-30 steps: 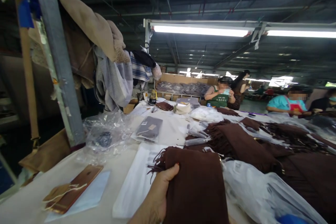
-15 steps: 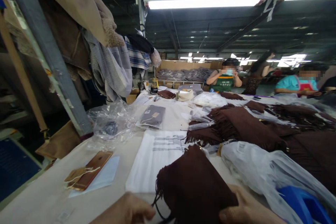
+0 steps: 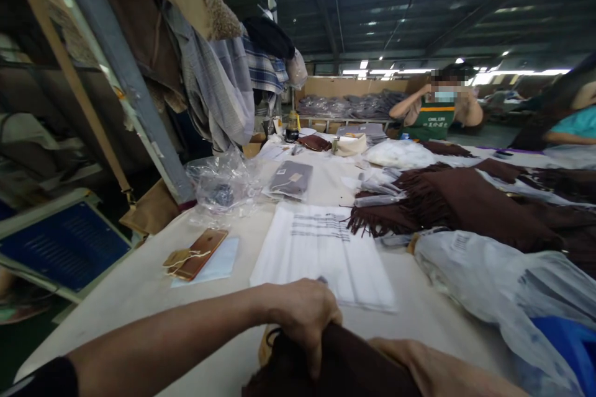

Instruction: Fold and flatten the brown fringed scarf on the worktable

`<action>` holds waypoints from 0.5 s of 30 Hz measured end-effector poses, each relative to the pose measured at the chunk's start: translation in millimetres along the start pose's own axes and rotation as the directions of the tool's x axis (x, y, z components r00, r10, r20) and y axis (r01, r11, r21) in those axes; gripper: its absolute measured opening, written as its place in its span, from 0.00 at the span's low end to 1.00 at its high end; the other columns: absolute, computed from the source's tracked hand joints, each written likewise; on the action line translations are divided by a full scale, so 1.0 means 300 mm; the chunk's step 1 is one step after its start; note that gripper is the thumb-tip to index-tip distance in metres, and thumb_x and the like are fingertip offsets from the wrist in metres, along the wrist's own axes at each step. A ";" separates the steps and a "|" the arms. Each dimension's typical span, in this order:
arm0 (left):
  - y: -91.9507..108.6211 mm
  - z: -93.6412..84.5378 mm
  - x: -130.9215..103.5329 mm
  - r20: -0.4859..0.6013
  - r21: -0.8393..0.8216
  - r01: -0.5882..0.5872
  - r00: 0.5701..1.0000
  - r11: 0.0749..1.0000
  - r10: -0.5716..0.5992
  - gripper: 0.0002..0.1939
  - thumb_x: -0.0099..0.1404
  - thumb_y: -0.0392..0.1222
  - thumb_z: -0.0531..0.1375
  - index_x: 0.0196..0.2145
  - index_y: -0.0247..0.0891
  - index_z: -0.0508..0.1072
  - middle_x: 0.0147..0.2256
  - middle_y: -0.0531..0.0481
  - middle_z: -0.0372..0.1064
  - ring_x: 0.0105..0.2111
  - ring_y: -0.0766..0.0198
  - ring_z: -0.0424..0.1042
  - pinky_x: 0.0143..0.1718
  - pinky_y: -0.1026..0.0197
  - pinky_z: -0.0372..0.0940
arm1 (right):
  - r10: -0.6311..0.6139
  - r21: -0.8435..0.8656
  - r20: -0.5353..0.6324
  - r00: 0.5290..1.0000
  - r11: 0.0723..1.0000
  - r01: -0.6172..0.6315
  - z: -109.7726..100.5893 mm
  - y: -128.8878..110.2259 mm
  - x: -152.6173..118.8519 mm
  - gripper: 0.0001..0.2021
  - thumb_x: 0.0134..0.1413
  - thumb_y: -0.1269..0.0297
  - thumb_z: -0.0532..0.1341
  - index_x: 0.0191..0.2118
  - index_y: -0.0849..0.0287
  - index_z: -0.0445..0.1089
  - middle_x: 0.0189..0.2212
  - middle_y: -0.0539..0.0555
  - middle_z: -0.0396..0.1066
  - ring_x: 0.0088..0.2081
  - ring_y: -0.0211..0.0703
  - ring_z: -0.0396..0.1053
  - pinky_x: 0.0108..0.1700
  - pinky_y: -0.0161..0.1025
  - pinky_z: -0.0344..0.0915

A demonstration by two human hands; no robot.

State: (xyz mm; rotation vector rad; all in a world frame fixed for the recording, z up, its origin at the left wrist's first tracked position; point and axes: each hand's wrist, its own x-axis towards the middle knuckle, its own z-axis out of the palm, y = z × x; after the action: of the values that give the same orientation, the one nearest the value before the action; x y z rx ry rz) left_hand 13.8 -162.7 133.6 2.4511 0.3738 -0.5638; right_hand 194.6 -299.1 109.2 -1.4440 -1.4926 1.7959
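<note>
At the near table edge, the left hand (image 3: 302, 316) lay curled over a folded brown scarf (image 3: 335, 366), fingers pressing its top fold. The right hand (image 3: 419, 366) lay against the scarf's right side; whether it gripped could not be told. Just beyond lay a white printed bag (image 3: 326, 254) on the table (image 3: 139, 304). Left of it lay a phone (image 3: 200, 252); right, a clear bag stack (image 3: 488, 285). Farther off lay fringed scarves (image 3: 447, 205).

Brown scarf (image 3: 344, 366); plaid shirt (image 3: 263, 68) (blue-white).
</note>
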 end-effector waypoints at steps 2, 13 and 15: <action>-0.017 -0.022 -0.021 -0.071 0.045 0.042 0.997 0.998 -0.039 0.13 0.39 0.37 0.71 0.19 0.40 0.70 0.14 0.61 0.56 0.18 0.65 0.63 0.18 0.67 0.51 | 0.024 0.029 -0.016 1.000 0.999 -0.024 -0.012 0.002 -0.028 0.14 0.31 0.66 0.62 0.32 0.55 0.73 0.24 0.47 0.69 0.30 0.41 0.67 0.33 0.35 0.62; 0.000 -0.218 -0.101 -0.527 0.422 0.413 0.836 0.807 -0.152 0.08 0.48 0.34 0.57 0.26 0.37 0.76 0.23 0.44 0.74 0.27 0.51 0.74 0.26 0.58 0.63 | -0.014 -0.233 -0.218 0.976 0.972 -0.038 -0.237 -0.100 -0.031 0.11 0.36 0.72 0.55 0.30 0.60 0.69 0.23 0.45 0.66 0.25 0.33 0.59 0.26 0.30 0.52; 0.008 -0.235 -0.098 -0.578 0.428 0.474 0.798 0.769 -0.170 0.10 0.48 0.34 0.55 0.27 0.36 0.76 0.25 0.41 0.74 0.28 0.48 0.74 0.27 0.56 0.64 | -0.050 -0.353 -0.265 0.963 0.934 -0.049 -0.260 -0.133 -0.033 0.10 0.38 0.70 0.56 0.32 0.59 0.69 0.25 0.47 0.68 0.27 0.36 0.62 0.28 0.31 0.55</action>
State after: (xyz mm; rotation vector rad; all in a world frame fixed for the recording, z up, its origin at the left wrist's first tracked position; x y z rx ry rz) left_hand 10.7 -126.1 200.5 3.1273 1.0141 -0.1401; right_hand 254.5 -255.2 156.9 -1.7747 -1.7290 1.3003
